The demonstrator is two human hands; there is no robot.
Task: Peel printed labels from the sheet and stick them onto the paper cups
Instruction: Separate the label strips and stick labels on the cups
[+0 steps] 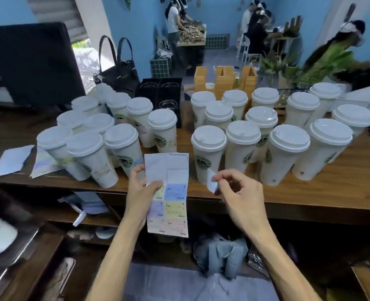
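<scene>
The label sheet is held upright in front of the worktop edge, gripped at its left margin by the left hand; its upper part is bare backing, with coloured labels on the lower part. A peeled label is pinched between thumb and fingertips of the right hand, just beside a lidded paper cup. Two clusters of lidded cups are seen on the worktop behind.

We're in a café/drinks shop: lidded logo'd paper cups crowd the wooden bench, w/ cup carriers behind, seating area further back.
</scene>
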